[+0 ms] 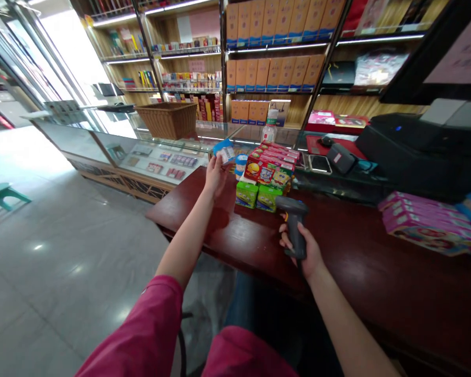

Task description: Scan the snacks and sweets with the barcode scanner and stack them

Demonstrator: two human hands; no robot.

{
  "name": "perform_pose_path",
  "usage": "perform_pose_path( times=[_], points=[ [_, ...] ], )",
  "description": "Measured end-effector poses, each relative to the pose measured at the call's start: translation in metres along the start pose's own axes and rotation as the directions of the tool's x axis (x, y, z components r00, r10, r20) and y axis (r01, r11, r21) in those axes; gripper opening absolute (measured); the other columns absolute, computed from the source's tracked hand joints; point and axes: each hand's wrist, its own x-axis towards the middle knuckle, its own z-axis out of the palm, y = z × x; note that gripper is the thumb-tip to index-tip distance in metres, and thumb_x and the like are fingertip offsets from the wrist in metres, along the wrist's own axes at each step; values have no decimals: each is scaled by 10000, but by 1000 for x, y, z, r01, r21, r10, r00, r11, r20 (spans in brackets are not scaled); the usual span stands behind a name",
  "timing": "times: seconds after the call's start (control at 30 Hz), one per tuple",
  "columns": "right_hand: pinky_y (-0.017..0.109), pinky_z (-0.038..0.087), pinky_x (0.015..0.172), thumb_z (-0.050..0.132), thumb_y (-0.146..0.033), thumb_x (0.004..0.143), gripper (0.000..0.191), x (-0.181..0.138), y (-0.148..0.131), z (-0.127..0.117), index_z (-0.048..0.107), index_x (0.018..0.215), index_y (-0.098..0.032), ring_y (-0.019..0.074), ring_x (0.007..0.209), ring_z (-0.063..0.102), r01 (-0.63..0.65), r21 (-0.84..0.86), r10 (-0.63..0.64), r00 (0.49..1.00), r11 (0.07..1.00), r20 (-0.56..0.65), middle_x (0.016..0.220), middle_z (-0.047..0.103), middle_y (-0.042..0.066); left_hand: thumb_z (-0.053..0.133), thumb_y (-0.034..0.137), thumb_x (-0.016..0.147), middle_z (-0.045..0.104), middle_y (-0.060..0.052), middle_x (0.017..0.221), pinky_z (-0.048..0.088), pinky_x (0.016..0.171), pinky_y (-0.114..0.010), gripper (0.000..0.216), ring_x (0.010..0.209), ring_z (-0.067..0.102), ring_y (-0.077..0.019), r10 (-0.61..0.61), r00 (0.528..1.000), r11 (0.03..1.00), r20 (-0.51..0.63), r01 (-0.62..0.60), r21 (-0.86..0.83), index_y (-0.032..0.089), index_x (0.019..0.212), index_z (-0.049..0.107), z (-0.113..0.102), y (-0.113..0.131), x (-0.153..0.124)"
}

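Note:
My left hand (215, 177) is raised over the far edge of a dark red wooden counter (357, 262) and grips a small blue and white packet (223, 152) by its lower end. My right hand (304, 250) is wrapped round the handle of a dark grey barcode scanner (293, 220), whose head points toward a pile of colourful drink cartons (267, 175) just beyond it. The pile has green cartons at the bottom and red ones on top. The packet sits to the left of the pile, apart from it.
Pink boxed goods (427, 222) lie at the counter's right. A black register unit (416, 152) and a small card reader (340, 158) stand behind. A wicker basket (168, 119) rests on a glass display case (149, 157). Shelves of boxes line the back wall. A green stool (2, 193) stands on the floor at left.

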Motion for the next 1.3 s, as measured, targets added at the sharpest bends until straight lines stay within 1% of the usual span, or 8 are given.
perform_pose_path(
  times=[0.17,0.27,0.4,0.57,0.7,0.9,1.1,1.3],
  points=[
    [251,513,528,743,-447,803,357,-8,-6,-4,738,1073,-214,71,448,422,42,16,-41,998,999,-48,874,765,2,540,641,1046,701,-111,1425,543,1185,-434,500,1367,666,-249,-70,988,996,137,77,-49,226,1301,654,28,5,-71],
    [268,543,555,774,-411,781,353,-20,-12,-17,720,1081,-232,71,461,452,113,-11,-114,991,993,-76,983,803,8,512,648,1061,693,-100,1442,538,1186,-410,525,1374,661,-236,-184,956,976,230,205,-73,218,1325,657,61,-3,-116],
    [290,577,590,807,-384,749,420,-43,-32,-52,700,1133,-255,73,511,539,222,-64,-228,965,973,-128,1270,797,32,584,601,1051,727,-94,1390,544,1181,-436,457,1358,670,-248,-308,886,926,346,362,-103,216,1273,691,115,-30,-161],
    [246,458,459,788,-399,775,433,-69,-67,-109,713,1171,-239,44,444,469,311,-144,-337,913,939,-228,1367,764,61,623,439,1066,787,-113,1212,546,1168,-414,307,1199,742,-216,-432,790,816,435,548,-186,157,1130,729,188,-79,-184],
    [224,374,407,795,-377,764,451,-85,-85,-135,714,1179,-222,40,414,430,308,-138,-333,913,941,-235,1222,816,49,653,405,1050,795,-113,1155,546,1152,-395,266,1148,753,-194,-473,786,799,398,573,-182,151,1086,722,229,-115,-185],
    [221,345,373,819,-386,762,446,-93,-81,-130,684,1151,-216,58,395,455,271,-191,-304,938,943,-170,1033,834,29,774,399,962,785,-90,1200,561,1101,-376,288,1165,745,-198,-457,832,867,314,495,-51,180,1142,722,241,-149,-183],
    [205,315,357,817,-422,787,456,-92,-81,-129,673,1175,-231,53,390,436,249,-226,-285,948,942,-145,923,808,-4,692,292,1013,783,-83,1198,580,1038,-326,208,1112,747,-179,-455,835,866,310,495,-63,173,1183,715,238,-151,-183],
    [216,300,345,822,-434,823,419,-91,-82,-135,700,1177,-247,56,383,438,239,-223,-263,961,945,-82,882,784,-6,752,346,963,792,-84,1160,573,1059,-355,243,1093,745,-192,-418,842,882,342,466,-70,168,1128,740,238,-151,-187]
  ],
)
